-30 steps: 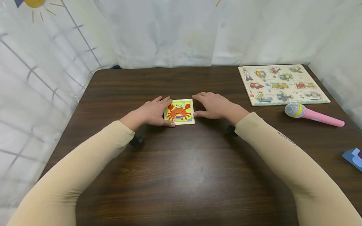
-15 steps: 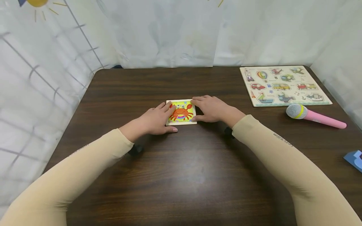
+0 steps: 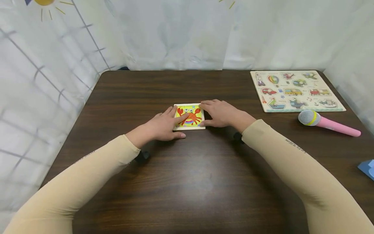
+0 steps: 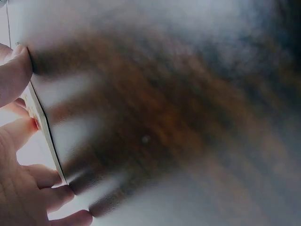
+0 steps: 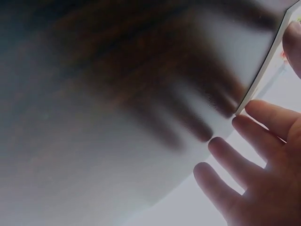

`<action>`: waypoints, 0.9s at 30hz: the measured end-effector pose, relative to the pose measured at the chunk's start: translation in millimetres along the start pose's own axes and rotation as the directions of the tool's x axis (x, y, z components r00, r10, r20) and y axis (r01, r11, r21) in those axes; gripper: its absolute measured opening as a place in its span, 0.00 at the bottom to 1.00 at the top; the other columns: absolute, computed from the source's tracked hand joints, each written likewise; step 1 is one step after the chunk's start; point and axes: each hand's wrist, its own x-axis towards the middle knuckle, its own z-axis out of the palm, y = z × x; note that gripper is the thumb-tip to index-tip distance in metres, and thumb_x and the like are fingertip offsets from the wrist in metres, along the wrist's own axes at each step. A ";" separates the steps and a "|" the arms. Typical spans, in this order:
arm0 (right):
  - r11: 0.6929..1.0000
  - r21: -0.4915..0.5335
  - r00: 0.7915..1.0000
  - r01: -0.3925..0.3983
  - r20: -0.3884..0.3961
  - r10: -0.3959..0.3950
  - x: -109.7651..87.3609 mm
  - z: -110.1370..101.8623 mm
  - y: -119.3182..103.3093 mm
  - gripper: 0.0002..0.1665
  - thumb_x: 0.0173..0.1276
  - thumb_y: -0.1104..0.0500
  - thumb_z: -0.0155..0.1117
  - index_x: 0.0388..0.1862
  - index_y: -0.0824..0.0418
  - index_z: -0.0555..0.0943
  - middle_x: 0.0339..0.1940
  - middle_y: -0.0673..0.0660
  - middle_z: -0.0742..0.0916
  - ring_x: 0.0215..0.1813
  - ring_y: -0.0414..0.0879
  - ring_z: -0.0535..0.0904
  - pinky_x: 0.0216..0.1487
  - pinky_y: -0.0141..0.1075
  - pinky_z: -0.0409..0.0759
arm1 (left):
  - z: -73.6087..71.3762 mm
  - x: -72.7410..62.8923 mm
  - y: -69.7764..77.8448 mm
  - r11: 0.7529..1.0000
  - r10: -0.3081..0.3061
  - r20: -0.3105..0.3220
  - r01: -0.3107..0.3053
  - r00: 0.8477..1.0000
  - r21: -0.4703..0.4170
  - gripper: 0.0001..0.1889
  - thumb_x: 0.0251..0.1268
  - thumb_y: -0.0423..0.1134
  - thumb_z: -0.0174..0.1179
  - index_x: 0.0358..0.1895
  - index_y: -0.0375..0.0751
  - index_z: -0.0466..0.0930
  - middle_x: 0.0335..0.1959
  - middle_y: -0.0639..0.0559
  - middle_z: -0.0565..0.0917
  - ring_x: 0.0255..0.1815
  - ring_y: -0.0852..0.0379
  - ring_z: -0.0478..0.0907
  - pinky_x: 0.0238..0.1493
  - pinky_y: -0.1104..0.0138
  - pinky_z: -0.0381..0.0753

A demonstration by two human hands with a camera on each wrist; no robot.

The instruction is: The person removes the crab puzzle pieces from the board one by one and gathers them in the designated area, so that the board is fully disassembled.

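Observation:
A small square crab puzzle (image 3: 191, 123) with a pale wooden rim lies flat on the table, a red crab on its yellow face. My left hand (image 3: 162, 126) is at its left side, the index finger stretched over the crab picture and the thumb just off the near left corner. In the left wrist view that fingertip meets the red of the picture beyond the rim (image 4: 45, 129). At the right side, my right hand (image 3: 220, 113) touches the rim with index finger and thumb, its fingers (image 5: 235, 153) spread and fairly straight in the right wrist view.
On the dark wooden table (image 3: 187, 182), a vehicle peg puzzle board (image 3: 298, 91) lies at the back right. A pink toy microphone (image 3: 330, 124) lies in front of it, and a blue object (image 3: 367, 168) is cut off at the right edge. A pale curtain (image 3: 181, 35) hangs behind.
My left hand has shifted from gripping the puzzle's left edge to laying its index finger over the picture. The right hand has come up against the right rim. The view has shifted slightly.

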 end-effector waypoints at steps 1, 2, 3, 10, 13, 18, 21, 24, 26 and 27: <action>1.000 -0.001 1.000 0.000 0.002 0.000 0.2 -0.4 -0.3 0.52 0.70 0.33 0.64 0.82 0.58 0.61 0.83 0.61 0.63 0.82 0.63 0.60 0.79 0.58 0.61 | 0.1 -0.1 0.0 1.000 -0.003 -0.001 0.003 1.000 -0.004 0.47 0.68 0.65 0.60 0.84 0.59 0.47 0.84 0.30 0.39 0.85 0.32 0.41 0.76 0.36 0.59; 1.000 -0.002 1.000 -0.001 0.004 0.001 0.3 -1.0 -0.5 0.52 0.69 0.34 0.65 0.82 0.58 0.61 0.83 0.61 0.63 0.81 0.63 0.60 0.78 0.59 0.61 | 0.0 -0.2 0.1 1.000 -0.004 -0.002 0.004 1.000 -0.004 0.47 0.68 0.65 0.60 0.84 0.59 0.47 0.84 0.30 0.39 0.85 0.32 0.41 0.75 0.36 0.59; 1.000 -0.003 1.000 -0.001 0.004 0.001 0.4 -1.7 -0.9 0.51 0.69 0.34 0.65 0.81 0.59 0.62 0.83 0.61 0.64 0.81 0.63 0.60 0.78 0.59 0.61 | -0.2 -0.2 0.2 1.000 -0.005 -0.002 0.005 1.000 -0.005 0.47 0.68 0.65 0.60 0.84 0.59 0.47 0.84 0.30 0.39 0.85 0.32 0.41 0.75 0.36 0.59; 0.999 -0.032 1.000 0.021 0.001 -0.021 5.0 -7.5 -6.4 0.49 0.68 0.36 0.67 0.79 0.60 0.65 0.82 0.62 0.65 0.81 0.63 0.60 0.78 0.59 0.62 | -1.7 1.5 0.5 1.000 -0.006 -0.007 0.006 1.000 0.006 0.47 0.66 0.65 0.61 0.83 0.59 0.49 0.83 0.28 0.42 0.84 0.31 0.44 0.75 0.37 0.61; 0.998 -0.024 0.998 0.058 -0.007 -0.058 11.3 -8.8 -10.5 0.45 0.71 0.39 0.66 0.78 0.60 0.66 0.82 0.62 0.66 0.81 0.63 0.60 0.78 0.58 0.62 | -2.8 0.7 1.0 1.000 -0.009 0.000 0.009 1.000 0.017 0.47 0.67 0.66 0.60 0.84 0.60 0.49 0.83 0.29 0.42 0.84 0.32 0.44 0.75 0.37 0.61; 0.992 0.016 0.991 0.125 -0.049 -0.124 25.7 -10.8 -19.8 0.34 0.76 0.46 0.62 0.76 0.59 0.71 0.80 0.62 0.68 0.81 0.62 0.62 0.79 0.57 0.62 | -4.7 -1.7 2.3 1.000 -0.006 0.007 0.006 1.000 0.021 0.47 0.68 0.66 0.60 0.84 0.60 0.47 0.83 0.28 0.42 0.85 0.32 0.43 0.75 0.37 0.60; 0.985 0.044 0.984 0.167 -0.066 -0.164 34.7 -11.4 -25.1 0.29 0.78 0.51 0.60 0.74 0.58 0.74 0.79 0.63 0.70 0.80 0.62 0.63 0.79 0.56 0.62 | -4.8 -1.8 2.9 1.000 -0.004 0.005 0.004 1.000 0.029 0.46 0.68 0.66 0.59 0.84 0.61 0.48 0.83 0.27 0.43 0.85 0.32 0.43 0.75 0.38 0.61; 0.979 0.066 0.980 0.192 -0.067 -0.188 42.1 -12.1 -29.2 0.26 0.77 0.56 0.59 0.72 0.59 0.76 0.78 0.63 0.71 0.79 0.62 0.64 0.79 0.54 0.62 | -4.4 -1.6 2.8 0.999 -0.004 0.005 0.004 1.000 0.038 0.46 0.68 0.67 0.59 0.84 0.62 0.47 0.83 0.27 0.44 0.85 0.32 0.43 0.75 0.37 0.61; 0.976 0.082 0.978 0.203 -0.070 -0.197 46.3 -12.7 -31.2 0.25 0.77 0.59 0.58 0.71 0.60 0.76 0.77 0.64 0.72 0.79 0.62 0.64 0.80 0.54 0.61 | -4.2 -1.7 2.3 0.999 -0.006 0.006 0.006 1.000 0.040 0.46 0.68 0.67 0.58 0.84 0.63 0.46 0.83 0.28 0.44 0.85 0.32 0.43 0.75 0.37 0.60; 0.975 0.090 0.977 0.205 -0.070 -0.199 48.0 -13.0 -32.1 0.25 0.76 0.60 0.57 0.71 0.60 0.77 0.77 0.64 0.72 0.79 0.62 0.64 0.80 0.53 0.61 | -4.1 -1.9 1.9 0.999 -0.009 0.007 0.008 1.000 0.040 0.46 0.68 0.67 0.58 0.84 0.63 0.46 0.83 0.28 0.43 0.85 0.32 0.42 0.75 0.37 0.60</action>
